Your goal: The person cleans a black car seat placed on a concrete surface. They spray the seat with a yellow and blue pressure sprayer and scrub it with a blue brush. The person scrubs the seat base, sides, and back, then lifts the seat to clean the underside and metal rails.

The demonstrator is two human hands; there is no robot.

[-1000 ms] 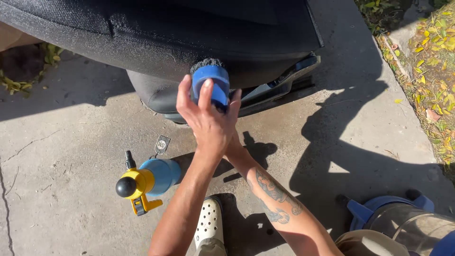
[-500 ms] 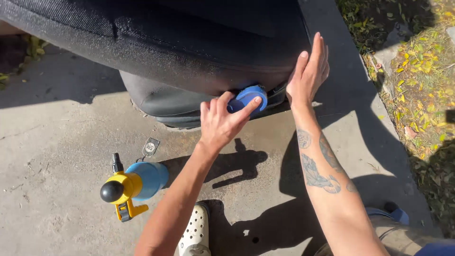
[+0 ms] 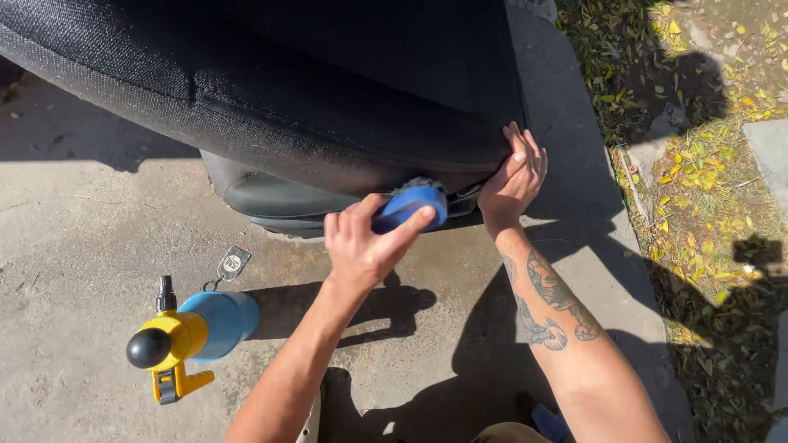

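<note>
A large black fabric car seat (image 3: 271, 90) lies tipped on the concrete, filling the top of the view. My left hand (image 3: 361, 242) grips a round blue scrub brush (image 3: 410, 205) and presses its dark bristles against the seat's lower edge. My right hand (image 3: 513, 176) clasps the seat's right corner, fingers curled over the fabric edge, just right of the brush.
A blue and yellow pump sprayer (image 3: 185, 336) with a black knob lies on the concrete floor (image 3: 98, 246) at lower left, a small tag (image 3: 232, 264) beside it. Grass with fallen yellow leaves (image 3: 689, 164) borders the slab on the right.
My left hand slid the brush from the seat's middle down to its lower right edge. My right hand left the brush, reached to the seat's right corner and closed on it.
</note>
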